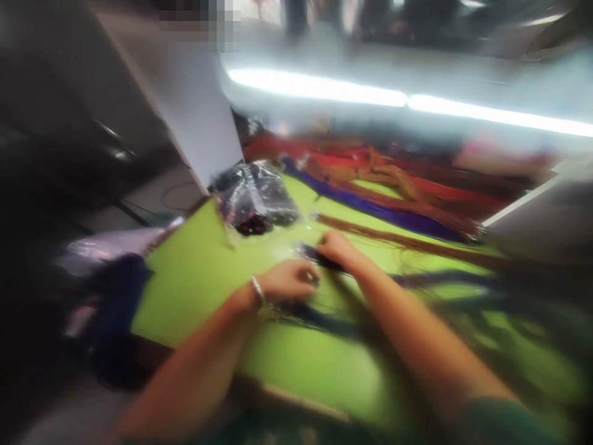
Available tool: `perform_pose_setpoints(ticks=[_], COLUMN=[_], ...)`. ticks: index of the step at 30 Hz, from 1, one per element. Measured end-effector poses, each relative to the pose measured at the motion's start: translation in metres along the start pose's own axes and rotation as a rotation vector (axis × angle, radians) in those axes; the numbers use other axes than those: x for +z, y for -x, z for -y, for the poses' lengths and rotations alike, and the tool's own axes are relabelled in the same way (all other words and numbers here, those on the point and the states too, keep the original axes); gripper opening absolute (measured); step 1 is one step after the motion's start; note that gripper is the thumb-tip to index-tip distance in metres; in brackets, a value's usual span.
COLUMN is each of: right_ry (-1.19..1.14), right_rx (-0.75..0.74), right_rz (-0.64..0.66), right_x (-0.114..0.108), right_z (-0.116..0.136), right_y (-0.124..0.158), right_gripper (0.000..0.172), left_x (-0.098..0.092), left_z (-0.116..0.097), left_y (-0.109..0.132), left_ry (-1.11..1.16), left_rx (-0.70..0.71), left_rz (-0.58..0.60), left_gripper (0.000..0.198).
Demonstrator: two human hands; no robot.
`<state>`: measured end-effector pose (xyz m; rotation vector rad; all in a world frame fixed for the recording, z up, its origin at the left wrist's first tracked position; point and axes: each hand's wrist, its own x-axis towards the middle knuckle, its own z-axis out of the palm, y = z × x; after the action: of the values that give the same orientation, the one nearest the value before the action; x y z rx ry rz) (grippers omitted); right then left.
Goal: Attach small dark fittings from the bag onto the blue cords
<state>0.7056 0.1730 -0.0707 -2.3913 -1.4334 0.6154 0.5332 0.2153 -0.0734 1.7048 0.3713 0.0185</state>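
Observation:
My right hand (337,248) is closed over a dark blue bundle of thin strands (328,259), close to its shiny end. To the left and a little nearer, my left hand (291,279) has its fingers curled in to the thumb; a small dark spot shows at the fingertips, too blurred to name. A bracelet (257,290) circles the left wrist. Just below the left hand, another dark blue bundle (319,318) lies on the yellow-green tabletop (185,278). A brown bundle of strands (370,232) stretches rightward beyond the right hand.
Clear plastic bags (259,191) with dark and red contents sit at the back left. Purple strands (370,207) and orange-red bundles (393,176) lie along the back under bright tube lights (319,86). A white upright panel (194,111) flanks the left; dark blue material (123,296) hangs off the left edge.

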Motion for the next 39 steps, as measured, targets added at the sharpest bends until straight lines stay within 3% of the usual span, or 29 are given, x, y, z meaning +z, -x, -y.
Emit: perform_pose_setpoints(ticks=[4,13,17,21,27,39], right_ry=[-0.155,-0.198,-0.225,-0.191,-0.260,-0.643], right_rx=[-0.051,-0.210,-0.308,-0.208,-0.157,-0.138], right_rz=[0.026,-0.254,-0.325,-0.389,-0.282,-0.009], right_x=[-0.009,-0.022,-0.019,-0.012,-0.003,0.005], right_z=[-0.008,0.008,0.004,-0.010,-0.022,-0.029], right_y=[0.000,0.038,0.065,0.079,0.080,0.070], right_gripper=[0.015,0.014,0.017,0.017,0.021,0.030], left_x=[-0.001,0.003,0.010,0.014,0.015,0.017], left_z=[0.002,0.009,0.007,0.003,0.001,0.008], left_y=[0.000,-0.012,-0.014,-0.013,-0.014,-0.016], left_ry=[0.024,0.196,0.308,0.467,0.647,0.715], left_rx=[0.003,0.108,0.096,0.063,-0.039,-0.089], left_rz=[0.001,-0.243,-0.279,-0.299,-0.282,-0.243], left_gripper=[0.021,0.027,0.029,0.030,0.035,0.036])
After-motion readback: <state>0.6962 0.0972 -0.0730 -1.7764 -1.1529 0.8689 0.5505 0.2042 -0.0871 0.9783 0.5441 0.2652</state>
